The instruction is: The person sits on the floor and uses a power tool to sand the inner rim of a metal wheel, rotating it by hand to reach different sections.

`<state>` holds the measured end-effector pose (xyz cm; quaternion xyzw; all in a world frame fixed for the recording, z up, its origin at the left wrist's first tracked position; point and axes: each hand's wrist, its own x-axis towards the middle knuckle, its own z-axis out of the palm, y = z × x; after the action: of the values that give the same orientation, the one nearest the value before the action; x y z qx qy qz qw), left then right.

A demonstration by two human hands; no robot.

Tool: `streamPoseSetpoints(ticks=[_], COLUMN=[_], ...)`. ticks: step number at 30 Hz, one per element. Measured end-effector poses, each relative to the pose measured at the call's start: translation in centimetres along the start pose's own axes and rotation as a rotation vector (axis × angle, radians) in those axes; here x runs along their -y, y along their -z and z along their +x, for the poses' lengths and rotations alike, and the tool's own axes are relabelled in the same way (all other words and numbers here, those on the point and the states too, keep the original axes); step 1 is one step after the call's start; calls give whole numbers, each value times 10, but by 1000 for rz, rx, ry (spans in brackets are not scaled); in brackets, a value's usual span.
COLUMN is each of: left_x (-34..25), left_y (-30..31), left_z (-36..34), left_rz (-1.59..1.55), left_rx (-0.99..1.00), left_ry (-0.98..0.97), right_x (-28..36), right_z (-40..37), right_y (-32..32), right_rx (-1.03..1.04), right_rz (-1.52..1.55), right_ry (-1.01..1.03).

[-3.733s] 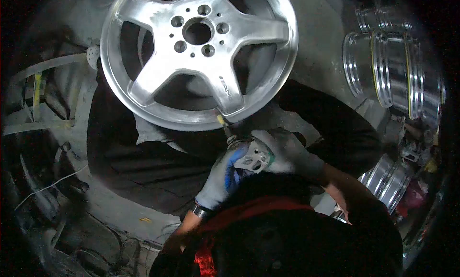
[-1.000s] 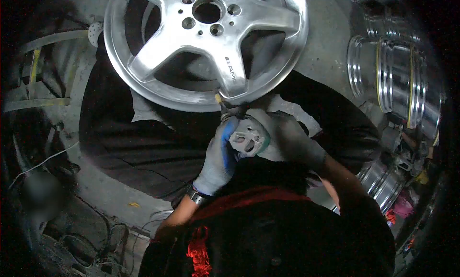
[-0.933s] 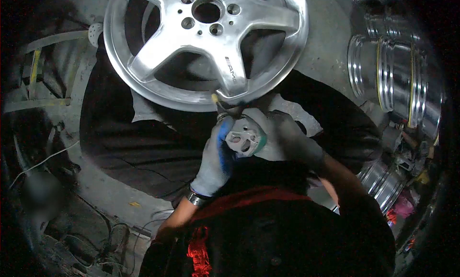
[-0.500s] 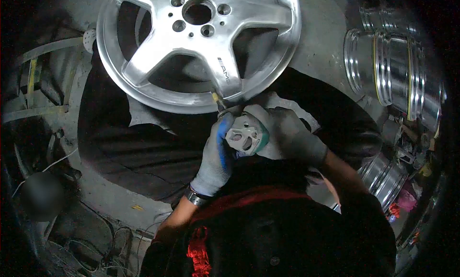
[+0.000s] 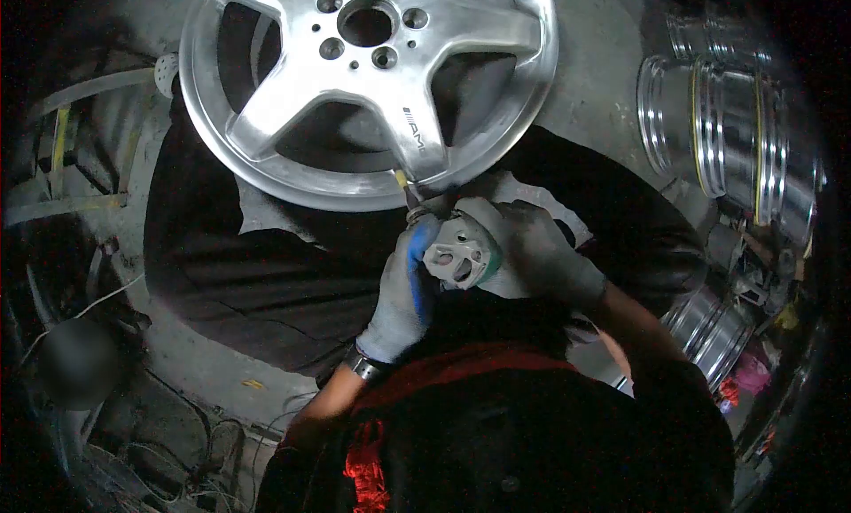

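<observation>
In gloves, both hands grip a die grinder (image 5: 462, 255) whose pale vented rear end faces me. My left hand (image 5: 401, 287) is closed round its left side, blue showing along the glove. My right hand (image 5: 532, 251) wraps the greenish body from the right. A thin shaft with a yellowish tip (image 5: 401, 178) points away from me and meets the lower rim beside a spoke. That rim belongs to a shiny five-spoke car wheel (image 5: 404, 114) with AMG lettering on the near spoke. The wheel leans over my dark-clothed lap; the fingers are partly hidden behind the grinder.
Several polished wheel barrels (image 5: 709, 127) lie on the floor at the right, with another rim (image 5: 709, 331) nearer me. A metal frame (image 5: 75, 145) stands at the left. Cables (image 5: 168, 469) run over the floor at lower left. Small clutter (image 5: 749, 371) lies at lower right.
The grinder and both hands have shifted slightly to the right, and the tip has moved a little right along the rim. The wheel stays almost in place.
</observation>
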<state>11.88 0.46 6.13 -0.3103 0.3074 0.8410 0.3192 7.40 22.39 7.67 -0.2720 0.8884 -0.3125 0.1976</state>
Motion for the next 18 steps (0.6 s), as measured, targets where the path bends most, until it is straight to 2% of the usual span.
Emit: streamPoseSetpoints(ticks=[2, 5, 8, 10, 11, 13, 14, 16, 17, 18], left_x=[1, 11, 17, 32, 30, 26, 25, 24, 28, 35], left_y=[3, 11, 14, 30, 32, 36, 38, 41, 42, 43], left_z=[0, -1, -7, -3, 0, 6, 4, -2, -1, 2], left_rz=[-10, 60, 53, 713, 714, 122, 124, 1068, 1071, 853], left_rx=[35, -15, 18, 67, 70, 93, 93, 175, 176, 96], left_ry=[13, -71, -84, -574, -574, -26, -25, -710, -711, -583], right_x=[7, 9, 7, 4, 1, -5, -3, 4, 7, 9], right_z=[2, 1, -1, -3, -5, -9, -9, -5, -1, 3], right_y=[0, -5, -3, -3, -3, -5, -5, -3, -4, -5], right_rx=[14, 35, 131, 36, 34, -21, -23, 47, 44, 46], right_rz=[21, 42, 34, 65, 65, 72, 74, 94, 95, 107], right_ry=[-14, -63, -84, 9, 7, 47, 45, -50, -49, -66])
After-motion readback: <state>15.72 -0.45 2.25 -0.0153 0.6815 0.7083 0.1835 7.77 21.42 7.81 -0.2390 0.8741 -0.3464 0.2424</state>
